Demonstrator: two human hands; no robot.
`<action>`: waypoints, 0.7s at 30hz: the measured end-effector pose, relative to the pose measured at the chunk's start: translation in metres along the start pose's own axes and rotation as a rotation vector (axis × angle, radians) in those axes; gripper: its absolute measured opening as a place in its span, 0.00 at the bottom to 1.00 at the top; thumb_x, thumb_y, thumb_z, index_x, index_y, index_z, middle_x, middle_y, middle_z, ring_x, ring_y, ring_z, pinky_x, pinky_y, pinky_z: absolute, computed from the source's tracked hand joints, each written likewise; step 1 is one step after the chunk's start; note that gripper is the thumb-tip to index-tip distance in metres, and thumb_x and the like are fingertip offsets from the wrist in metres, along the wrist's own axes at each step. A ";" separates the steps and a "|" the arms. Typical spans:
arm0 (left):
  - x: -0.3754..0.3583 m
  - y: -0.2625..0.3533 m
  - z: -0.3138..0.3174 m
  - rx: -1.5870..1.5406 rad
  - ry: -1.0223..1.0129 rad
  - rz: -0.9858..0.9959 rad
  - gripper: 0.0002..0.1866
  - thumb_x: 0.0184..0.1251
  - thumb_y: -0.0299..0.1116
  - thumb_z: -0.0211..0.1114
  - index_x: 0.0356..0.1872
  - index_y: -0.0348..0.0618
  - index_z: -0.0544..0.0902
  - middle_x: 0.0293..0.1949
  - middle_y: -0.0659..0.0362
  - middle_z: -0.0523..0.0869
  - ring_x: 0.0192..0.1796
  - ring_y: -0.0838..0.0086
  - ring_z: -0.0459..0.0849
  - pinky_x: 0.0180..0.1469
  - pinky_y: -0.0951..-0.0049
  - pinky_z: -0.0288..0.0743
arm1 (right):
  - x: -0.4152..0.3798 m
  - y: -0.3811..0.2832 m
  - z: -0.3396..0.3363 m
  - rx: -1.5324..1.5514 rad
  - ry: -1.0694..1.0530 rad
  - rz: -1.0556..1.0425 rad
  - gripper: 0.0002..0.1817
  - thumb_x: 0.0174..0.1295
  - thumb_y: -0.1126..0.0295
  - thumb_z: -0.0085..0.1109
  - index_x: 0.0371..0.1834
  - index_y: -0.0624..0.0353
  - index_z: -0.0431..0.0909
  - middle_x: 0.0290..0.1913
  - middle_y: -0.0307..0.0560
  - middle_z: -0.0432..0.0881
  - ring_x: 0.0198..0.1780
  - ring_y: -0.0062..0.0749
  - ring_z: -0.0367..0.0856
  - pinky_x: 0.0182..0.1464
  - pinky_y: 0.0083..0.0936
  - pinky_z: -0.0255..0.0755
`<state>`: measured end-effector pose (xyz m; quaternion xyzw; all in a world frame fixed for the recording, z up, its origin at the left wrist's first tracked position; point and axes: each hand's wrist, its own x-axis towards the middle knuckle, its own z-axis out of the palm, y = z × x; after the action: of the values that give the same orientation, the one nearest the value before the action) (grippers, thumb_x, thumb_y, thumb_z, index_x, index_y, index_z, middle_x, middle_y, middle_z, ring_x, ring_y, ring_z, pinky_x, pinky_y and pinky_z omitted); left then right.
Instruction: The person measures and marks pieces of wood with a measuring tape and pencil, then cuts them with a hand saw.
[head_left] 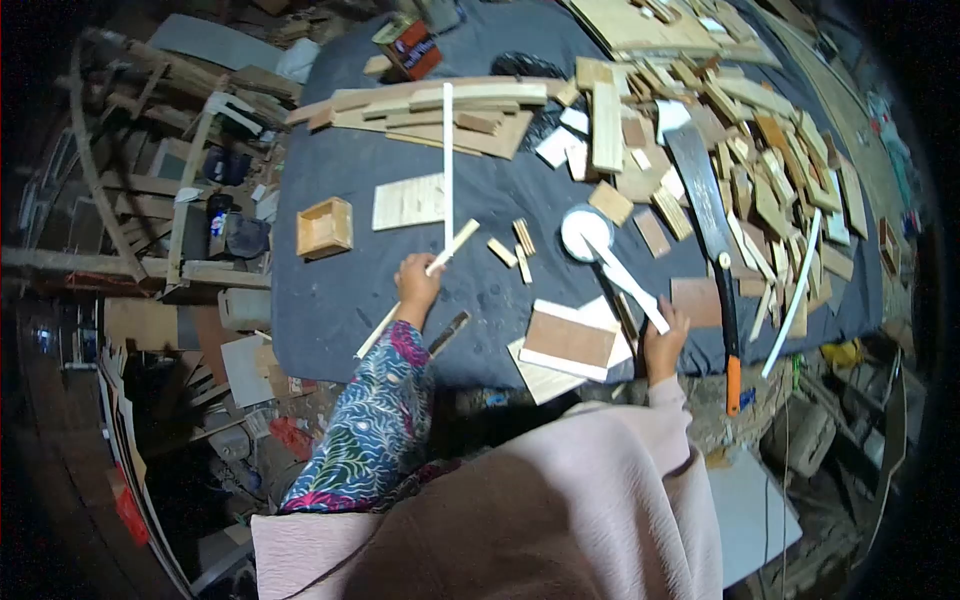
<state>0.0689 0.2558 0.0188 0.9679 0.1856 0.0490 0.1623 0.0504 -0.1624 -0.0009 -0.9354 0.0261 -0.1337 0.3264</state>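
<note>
My left hand (418, 285) is closed around a thin pale wooden strip (461, 240), which slants across the dark cloth. My right hand (666, 345) grips a flat white stick (630, 283); its far end is in a round tub of white paste (575, 248). Between the hands lie a brown panel with white edges (568, 340) and several short wooden blocks (524, 236). A long white strip (448, 150) runs away from me just beyond my left hand. Close to my left sleeve rests a short dark stick (450, 332).
A handsaw (702, 190) with an orange-tipped handle lies at right, beside a large heap of wood offcuts (770, 190). At left are a small wooden box (324, 228) and a pale board (408, 202). Long planks (460, 105) and a red tin (408, 48) are farther back.
</note>
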 end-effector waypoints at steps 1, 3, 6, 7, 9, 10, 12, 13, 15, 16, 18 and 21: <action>0.001 -0.002 -0.002 0.024 -0.027 0.022 0.11 0.46 0.38 0.64 0.31 0.48 0.78 0.35 0.58 0.77 0.43 0.61 0.73 0.45 0.59 0.62 | 0.001 -0.003 -0.002 -0.034 0.017 0.014 0.23 0.40 0.80 0.52 0.46 0.59 0.72 0.37 0.50 0.71 0.41 0.45 0.66 0.48 0.34 0.59; 0.005 -0.011 -0.004 0.022 -0.058 0.086 0.10 0.48 0.35 0.63 0.31 0.45 0.76 0.33 0.55 0.78 0.39 0.58 0.75 0.40 0.61 0.66 | 0.004 -0.017 -0.007 -0.109 0.103 0.003 0.22 0.41 0.79 0.53 0.45 0.60 0.72 0.38 0.51 0.70 0.43 0.45 0.65 0.49 0.35 0.58; 0.009 -0.008 -0.024 -0.073 -0.165 0.106 0.08 0.52 0.32 0.58 0.32 0.41 0.74 0.34 0.48 0.77 0.40 0.54 0.74 0.42 0.62 0.67 | -0.003 -0.026 -0.015 -0.107 0.092 0.031 0.19 0.43 0.78 0.55 0.43 0.62 0.72 0.41 0.52 0.69 0.45 0.46 0.64 0.49 0.37 0.57; 0.010 -0.011 -0.030 -0.071 -0.170 0.103 0.08 0.52 0.32 0.58 0.32 0.41 0.74 0.34 0.48 0.77 0.40 0.54 0.74 0.42 0.62 0.67 | -0.007 -0.023 -0.014 -0.107 0.086 0.034 0.19 0.43 0.78 0.55 0.43 0.62 0.72 0.41 0.52 0.69 0.45 0.46 0.64 0.49 0.37 0.57; 0.011 -0.014 -0.045 -0.080 -0.250 0.229 0.07 0.54 0.31 0.55 0.31 0.40 0.75 0.34 0.47 0.77 0.40 0.53 0.74 0.42 0.61 0.67 | -0.019 -0.017 -0.010 -0.037 0.117 -0.009 0.16 0.46 0.77 0.55 0.41 0.63 0.72 0.41 0.52 0.68 0.46 0.46 0.63 0.49 0.37 0.57; 0.009 -0.013 -0.053 -0.054 -0.227 0.280 0.08 0.57 0.32 0.51 0.30 0.38 0.76 0.32 0.47 0.78 0.38 0.52 0.75 0.41 0.62 0.68 | -0.024 -0.017 -0.008 -0.015 0.129 0.007 0.14 0.47 0.76 0.55 0.39 0.64 0.72 0.40 0.54 0.68 0.45 0.47 0.63 0.48 0.36 0.57; 0.009 -0.010 -0.073 -0.019 -0.364 0.223 0.09 0.57 0.32 0.51 0.31 0.37 0.76 0.31 0.48 0.78 0.36 0.53 0.75 0.39 0.63 0.68 | -0.035 -0.016 -0.006 -0.013 0.133 0.007 0.12 0.47 0.76 0.55 0.38 0.64 0.73 0.39 0.54 0.69 0.44 0.48 0.63 0.48 0.36 0.58; 0.009 -0.008 -0.085 0.012 -0.504 0.169 0.10 0.58 0.33 0.51 0.33 0.37 0.76 0.30 0.49 0.79 0.34 0.54 0.76 0.38 0.65 0.69 | -0.037 -0.022 -0.009 -0.018 0.140 0.009 0.11 0.48 0.76 0.55 0.36 0.64 0.73 0.39 0.55 0.69 0.44 0.48 0.63 0.47 0.36 0.58; 0.004 -0.006 -0.111 0.042 -0.566 0.129 0.10 0.58 0.33 0.51 0.32 0.36 0.76 0.27 0.51 0.79 0.32 0.58 0.77 0.36 0.67 0.69 | -0.043 -0.038 -0.017 -0.001 0.158 0.021 0.07 0.48 0.76 0.54 0.32 0.65 0.74 0.37 0.54 0.70 0.43 0.46 0.65 0.46 0.35 0.59; 0.000 -0.002 -0.125 0.070 -0.624 0.090 0.10 0.59 0.33 0.51 0.32 0.35 0.76 0.24 0.52 0.79 0.29 0.62 0.77 0.34 0.69 0.69 | -0.046 -0.043 -0.020 0.062 0.106 0.039 0.06 0.49 0.76 0.54 0.31 0.65 0.74 0.36 0.53 0.71 0.42 0.46 0.66 0.46 0.34 0.60; -0.013 0.023 -0.163 -0.062 -0.648 -0.009 0.11 0.58 0.33 0.50 0.32 0.34 0.76 0.25 0.52 0.80 0.28 0.66 0.78 0.32 0.70 0.69 | -0.053 -0.058 -0.021 0.193 0.094 -0.001 0.04 0.49 0.77 0.53 0.28 0.63 0.74 0.32 0.50 0.74 0.37 0.44 0.69 0.43 0.32 0.62; -0.037 0.063 -0.189 -0.393 -0.430 -0.039 0.12 0.62 0.33 0.49 0.36 0.34 0.75 0.25 0.57 0.79 0.25 0.79 0.75 0.27 0.79 0.68 | -0.057 -0.114 -0.023 0.499 -0.113 0.009 0.06 0.48 0.75 0.55 0.30 0.62 0.75 0.34 0.51 0.74 0.39 0.43 0.71 0.43 0.31 0.65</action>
<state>0.0270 0.2421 0.2169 0.9022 0.1525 -0.1254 0.3834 -0.0146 -0.0788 0.0732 -0.8317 -0.0219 -0.0823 0.5486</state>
